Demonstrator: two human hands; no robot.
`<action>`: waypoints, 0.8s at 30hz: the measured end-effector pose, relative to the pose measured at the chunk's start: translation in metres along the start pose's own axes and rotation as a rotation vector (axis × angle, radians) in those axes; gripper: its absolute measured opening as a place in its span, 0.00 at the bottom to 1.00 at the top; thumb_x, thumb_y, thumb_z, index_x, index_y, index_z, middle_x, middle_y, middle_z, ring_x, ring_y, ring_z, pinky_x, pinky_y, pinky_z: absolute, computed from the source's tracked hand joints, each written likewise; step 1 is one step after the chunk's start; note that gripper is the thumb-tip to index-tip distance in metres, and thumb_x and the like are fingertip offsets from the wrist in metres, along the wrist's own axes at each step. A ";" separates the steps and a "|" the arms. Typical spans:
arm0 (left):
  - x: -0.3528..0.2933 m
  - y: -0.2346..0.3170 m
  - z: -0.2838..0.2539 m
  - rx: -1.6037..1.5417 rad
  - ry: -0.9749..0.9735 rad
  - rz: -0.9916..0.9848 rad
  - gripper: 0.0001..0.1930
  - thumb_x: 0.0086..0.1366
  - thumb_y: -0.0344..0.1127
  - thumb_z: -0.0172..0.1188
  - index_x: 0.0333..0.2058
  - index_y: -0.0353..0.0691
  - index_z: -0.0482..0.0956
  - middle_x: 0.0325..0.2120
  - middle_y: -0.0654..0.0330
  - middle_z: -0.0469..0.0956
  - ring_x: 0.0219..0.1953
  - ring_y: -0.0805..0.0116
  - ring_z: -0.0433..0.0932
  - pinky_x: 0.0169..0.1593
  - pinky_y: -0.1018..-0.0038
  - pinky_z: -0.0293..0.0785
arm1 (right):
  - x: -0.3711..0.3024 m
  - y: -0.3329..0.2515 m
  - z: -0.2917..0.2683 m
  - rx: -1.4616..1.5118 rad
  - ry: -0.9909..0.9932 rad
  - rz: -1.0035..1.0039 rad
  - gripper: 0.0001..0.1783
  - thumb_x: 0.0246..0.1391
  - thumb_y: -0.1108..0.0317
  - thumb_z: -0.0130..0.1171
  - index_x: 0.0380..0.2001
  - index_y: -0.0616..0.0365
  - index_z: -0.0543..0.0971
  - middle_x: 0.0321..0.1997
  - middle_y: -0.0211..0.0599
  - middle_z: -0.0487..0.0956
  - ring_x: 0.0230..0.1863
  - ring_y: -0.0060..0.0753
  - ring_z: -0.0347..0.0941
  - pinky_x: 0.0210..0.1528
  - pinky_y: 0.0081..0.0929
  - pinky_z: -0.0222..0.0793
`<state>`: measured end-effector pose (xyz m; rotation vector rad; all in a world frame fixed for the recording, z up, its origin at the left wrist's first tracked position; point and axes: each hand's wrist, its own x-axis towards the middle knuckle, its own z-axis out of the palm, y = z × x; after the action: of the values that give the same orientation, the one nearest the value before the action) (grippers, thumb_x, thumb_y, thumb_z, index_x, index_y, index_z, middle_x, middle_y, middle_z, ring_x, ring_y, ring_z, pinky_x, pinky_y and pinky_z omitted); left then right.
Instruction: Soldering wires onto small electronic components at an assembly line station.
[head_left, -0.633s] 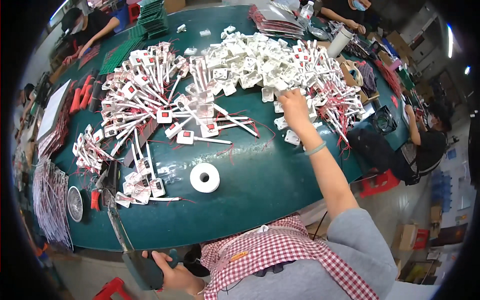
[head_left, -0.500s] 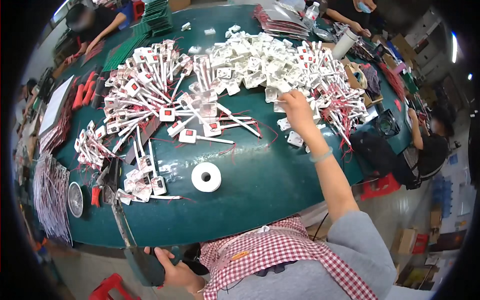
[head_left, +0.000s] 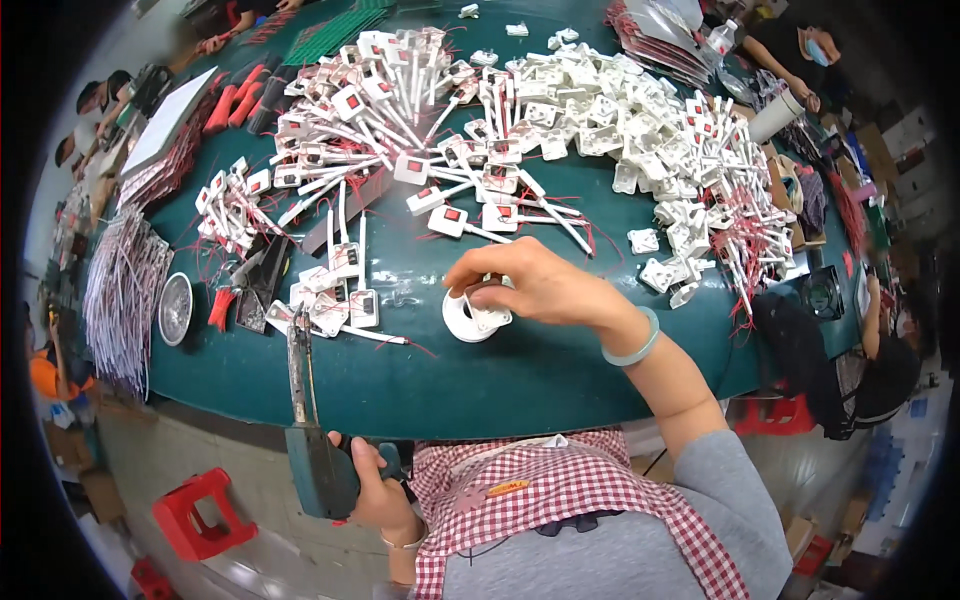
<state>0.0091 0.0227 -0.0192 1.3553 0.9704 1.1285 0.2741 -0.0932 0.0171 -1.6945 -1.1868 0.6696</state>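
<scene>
My left hand (head_left: 380, 490), low in front of the table edge, is closed around a dark green pistol-shaped tool (head_left: 322, 478). Its long narrow metal nose points away over the table, toward a small group of white switch boxes (head_left: 330, 305) with stems. Over the white roll (head_left: 456, 318), my right hand (head_left: 535, 283) pinches a small white plastic housing (head_left: 490, 317). The housing overlaps the roll's right side; whether they touch I cannot tell. My fingers hide part of the roll.
Heaps of white boxes with red switches (head_left: 350, 105) and loose white housings (head_left: 600, 110) cover the far table. At left are a metal bowl (head_left: 175, 310) and a bundle of thin wires (head_left: 125, 300). A red stool (head_left: 205, 515) stands on the floor. Other people sit around the table.
My right hand has come from the heap of housings back to the white roll, carrying a white housing. The left hand still holds the green tool. The whole view has shifted.
</scene>
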 end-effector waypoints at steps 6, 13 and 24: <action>0.004 0.001 -0.001 -0.012 -0.001 -0.029 0.12 0.67 0.22 0.57 0.49 0.26 0.75 0.25 0.61 0.73 0.24 0.77 0.66 0.28 0.80 0.62 | 0.011 0.000 0.009 0.036 -0.079 -0.055 0.13 0.53 0.78 0.62 0.43 0.64 0.78 0.39 0.46 0.84 0.44 0.43 0.83 0.48 0.35 0.78; 0.008 -0.013 -0.008 -0.023 -0.001 -0.043 0.13 0.66 0.21 0.58 0.49 0.27 0.74 0.34 0.58 0.75 0.24 0.77 0.67 0.27 0.80 0.62 | 0.006 0.013 0.014 -0.200 -0.039 -0.055 0.14 0.52 0.76 0.64 0.44 0.60 0.80 0.47 0.42 0.82 0.53 0.39 0.77 0.56 0.35 0.72; 0.007 -0.008 0.005 0.003 -0.030 -0.037 0.13 0.67 0.23 0.58 0.48 0.25 0.74 0.26 0.60 0.72 0.23 0.76 0.65 0.27 0.79 0.63 | -0.020 0.106 -0.016 -0.618 0.957 0.198 0.12 0.51 0.74 0.65 0.40 0.58 0.81 0.40 0.38 0.81 0.46 0.42 0.74 0.50 0.39 0.68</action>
<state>0.0155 0.0289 -0.0264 1.3476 0.9726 1.0762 0.3230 -0.1286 -0.0735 -2.2520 -0.5352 -0.4629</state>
